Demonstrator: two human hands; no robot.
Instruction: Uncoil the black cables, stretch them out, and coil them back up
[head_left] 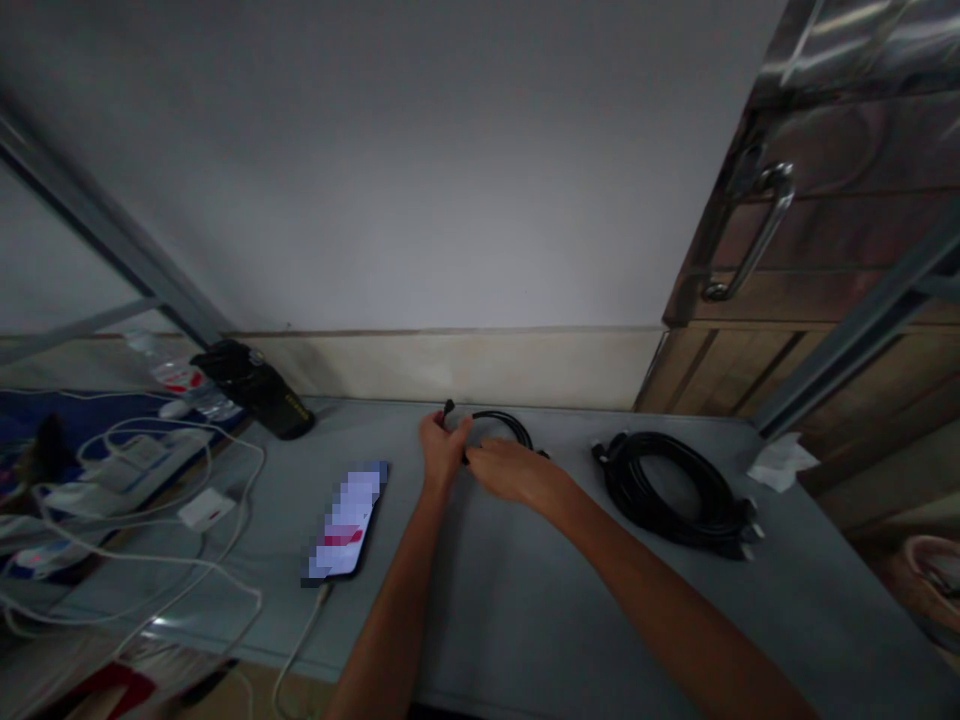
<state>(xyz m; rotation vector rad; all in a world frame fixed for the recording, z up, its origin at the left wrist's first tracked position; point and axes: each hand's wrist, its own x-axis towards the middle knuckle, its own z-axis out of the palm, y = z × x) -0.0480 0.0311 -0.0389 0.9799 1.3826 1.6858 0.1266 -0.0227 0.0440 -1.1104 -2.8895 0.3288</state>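
Note:
My left hand [442, 447] is closed in a pinch near the plug end of a thin black cable [507, 422], which sticks up above my fingers. My right hand [511, 470] lies beside it, fingers curled over the same cable where it loops back across the grey tabletop [525, 600]. The loop arcs behind both hands toward the wall.
A larger coil of black cable [675, 490] lies to the right. A phone [346, 522] with a white charging lead sits to the left. Further left are white cords, a power strip [142, 460], a black bottle [259, 388] and a clear bottle [176, 375]. A crumpled tissue [780, 462] lies by the wooden door.

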